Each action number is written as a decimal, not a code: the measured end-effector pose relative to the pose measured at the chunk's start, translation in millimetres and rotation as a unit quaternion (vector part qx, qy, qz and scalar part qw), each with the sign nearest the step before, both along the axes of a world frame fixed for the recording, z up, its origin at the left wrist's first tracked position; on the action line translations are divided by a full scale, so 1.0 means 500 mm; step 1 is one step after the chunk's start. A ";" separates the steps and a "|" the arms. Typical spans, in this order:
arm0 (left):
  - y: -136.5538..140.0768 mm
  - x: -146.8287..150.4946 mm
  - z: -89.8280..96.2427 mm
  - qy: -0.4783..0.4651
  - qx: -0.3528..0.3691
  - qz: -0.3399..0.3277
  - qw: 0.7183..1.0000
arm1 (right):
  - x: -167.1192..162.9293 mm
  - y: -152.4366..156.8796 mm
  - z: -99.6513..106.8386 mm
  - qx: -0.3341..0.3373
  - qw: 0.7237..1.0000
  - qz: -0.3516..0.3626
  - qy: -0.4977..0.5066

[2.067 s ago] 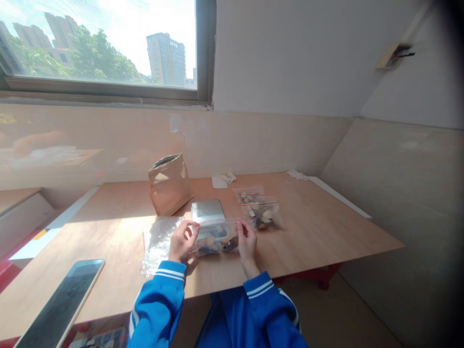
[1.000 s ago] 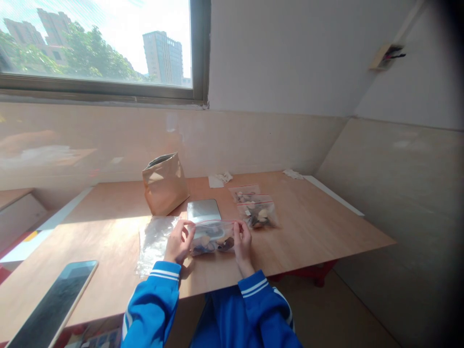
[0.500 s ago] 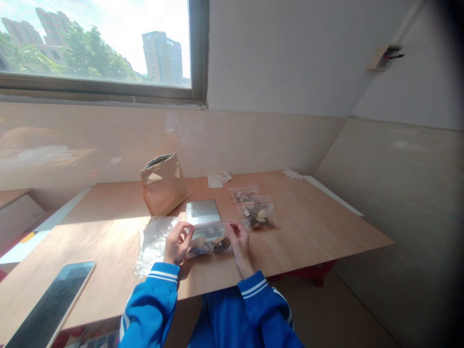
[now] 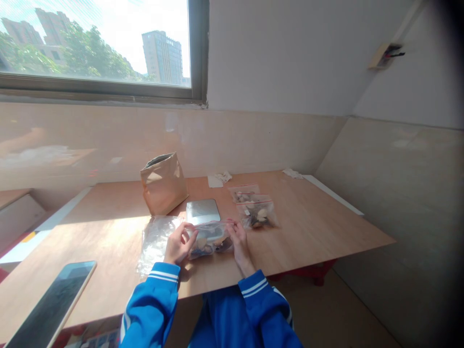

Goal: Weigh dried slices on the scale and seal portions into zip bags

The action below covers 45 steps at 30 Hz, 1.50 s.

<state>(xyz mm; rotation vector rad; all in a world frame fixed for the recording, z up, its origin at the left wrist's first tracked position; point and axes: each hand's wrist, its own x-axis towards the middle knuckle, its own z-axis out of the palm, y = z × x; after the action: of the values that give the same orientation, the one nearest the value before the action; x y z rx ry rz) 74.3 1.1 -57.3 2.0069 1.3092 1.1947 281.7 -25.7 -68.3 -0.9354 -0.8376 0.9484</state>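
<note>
Between my hands is a clear zip-lock bag (image 4: pixel 208 239), with dark and pale pieces lying in its lower part; what they are I cannot make out. My left hand (image 4: pixel 179 244) pinches its upper left corner. The upper right corner is gripped by my right hand (image 4: pixel 239 243). Just behind the bag lies a flat silver scale (image 4: pixel 203 211), its front edge partly covered. Two filled zip-lock bags with red seal lines, a nearer one (image 4: pixel 259 215) and a farther one (image 4: pixel 245 193), rest to the right. Clear plastic bags (image 4: pixel 155 244) lie beside my left hand.
An open brown paper bag (image 4: pixel 165 186) stands upright at the back left of the wooden table (image 4: pixel 311 232). A large phone or tablet (image 4: pixel 52 304) lies near left. White paper (image 4: pixel 215 181) and crumpled tissue (image 4: pixel 292 173) are by the wall.
My left fingers have shifted slightly right along the bag's top edge, and the bag's top has crumpled a little. My right hand stays at its corner, moved only slightly.
</note>
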 end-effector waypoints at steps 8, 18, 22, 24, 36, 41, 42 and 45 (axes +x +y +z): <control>-0.009 0.009 0.024 -0.010 -0.013 0.020 1.000 | -0.005 -0.001 0.005 -0.002 0.997 0.015 -0.079; -0.004 0.023 0.042 -0.149 -0.095 -0.039 0.983 | 0.001 0.005 -0.002 0.010 0.996 0.031 -0.084; -0.002 0.025 0.046 -0.161 -0.130 -0.049 0.977 | 0.000 0.005 -0.001 0.017 0.996 0.030 -0.088; -0.002 0.025 0.045 -0.168 -0.137 -0.042 0.975 | -0.001 0.006 -0.002 0.019 0.995 0.024 -0.092; -0.002 0.031 0.030 -0.233 -0.181 -0.009 0.955 | -0.004 0.008 -0.005 0.018 0.993 -0.011 -0.113; -0.007 0.028 0.049 -0.201 -0.169 -0.060 0.963 | -0.006 -0.001 0.005 0.014 0.996 0.008 -0.092; -0.007 0.029 0.052 -0.199 -0.168 -0.077 0.962 | -0.006 -0.003 0.006 0.011 0.996 0.009 -0.084; -0.008 0.030 0.052 -0.178 -0.151 -0.092 0.968 | -0.006 -0.005 0.007 0.003 0.997 0.029 -0.065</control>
<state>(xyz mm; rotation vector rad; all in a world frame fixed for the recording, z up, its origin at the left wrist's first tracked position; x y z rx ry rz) 89.2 -3.1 -31.1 1.5712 1.0291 1.1265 278.5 -28.2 -65.0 -0.9786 -0.9814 0.9417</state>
